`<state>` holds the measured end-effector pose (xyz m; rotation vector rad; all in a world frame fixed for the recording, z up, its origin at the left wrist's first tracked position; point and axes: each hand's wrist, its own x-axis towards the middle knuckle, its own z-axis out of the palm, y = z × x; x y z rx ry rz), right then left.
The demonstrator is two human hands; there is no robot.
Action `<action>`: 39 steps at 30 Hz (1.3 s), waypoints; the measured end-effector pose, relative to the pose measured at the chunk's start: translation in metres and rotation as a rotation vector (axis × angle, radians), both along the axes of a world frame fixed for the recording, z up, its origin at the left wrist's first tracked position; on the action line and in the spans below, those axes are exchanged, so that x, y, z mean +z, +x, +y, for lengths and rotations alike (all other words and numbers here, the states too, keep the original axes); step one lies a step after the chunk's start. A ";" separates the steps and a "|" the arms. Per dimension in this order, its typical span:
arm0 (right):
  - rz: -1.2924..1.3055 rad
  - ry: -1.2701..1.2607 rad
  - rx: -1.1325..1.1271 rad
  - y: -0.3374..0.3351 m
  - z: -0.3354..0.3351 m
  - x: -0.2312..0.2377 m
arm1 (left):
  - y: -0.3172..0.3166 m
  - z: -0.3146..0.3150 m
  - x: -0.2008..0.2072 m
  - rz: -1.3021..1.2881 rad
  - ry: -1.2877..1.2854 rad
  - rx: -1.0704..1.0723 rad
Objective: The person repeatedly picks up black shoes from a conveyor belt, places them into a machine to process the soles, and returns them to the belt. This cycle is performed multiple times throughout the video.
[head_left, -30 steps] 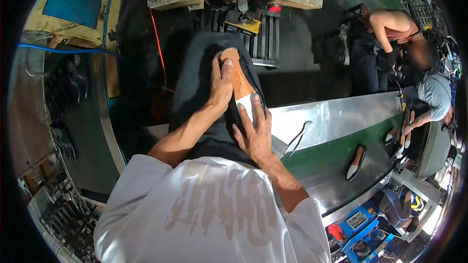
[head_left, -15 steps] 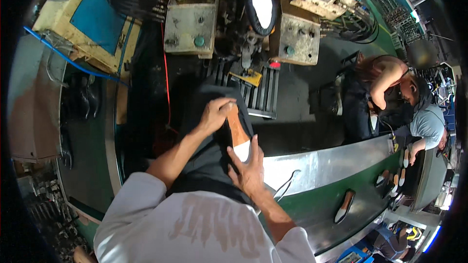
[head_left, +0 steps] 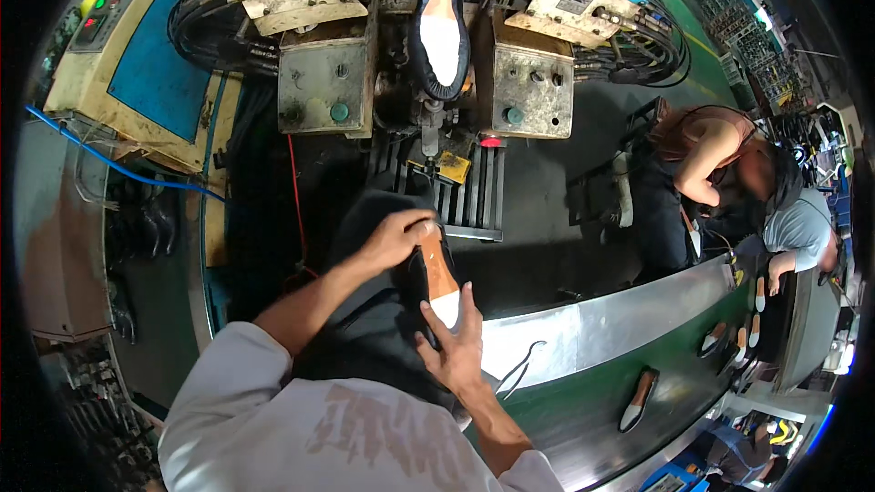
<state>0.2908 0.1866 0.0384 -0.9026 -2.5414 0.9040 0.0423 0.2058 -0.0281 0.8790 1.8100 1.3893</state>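
Observation:
A dark unfinished shoe (head_left: pixel 437 268) lies bottom up over my lap, its underside tan at the heel end and white at the toe end. My left hand (head_left: pixel 397 237) is closed on the far, heel end, with the thumb and fingers bunched there. Around the near, white end my right hand (head_left: pixel 455 343) is wrapped, thumb on one side and fingers along the other. Whether anything small sits in the left fingertips is hidden. Ahead of me, another shoe (head_left: pixel 441 36) with a white and tan underside is mounted bottom up on the machine (head_left: pixel 430 128).
Control boxes with green buttons (head_left: pixel 340 112) flank the mounted shoe. Pincers (head_left: pixel 521 370) rest on the metal ledge (head_left: pixel 602 314) at my right, beside a green conveyor (head_left: pixel 583 392) carrying a shoe (head_left: pixel 639 400) and several more farther along. Two people (head_left: pixel 706 150) sit bent over at the right.
The view has tilted, so the machine sits lower and farther left in the picture. Both hands keep hold of the same shoe, with little change in grip.

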 end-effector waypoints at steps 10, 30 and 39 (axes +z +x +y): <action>0.017 0.391 -0.136 -0.041 0.136 0.082 | -0.210 0.208 0.125 -0.903 0.328 -0.032; 0.185 0.532 -0.011 -0.306 0.270 0.068 | -0.129 -0.095 0.025 -0.841 0.292 0.110; 0.264 0.645 0.043 -0.311 0.229 0.061 | -0.085 -0.116 -0.039 -0.650 0.107 0.363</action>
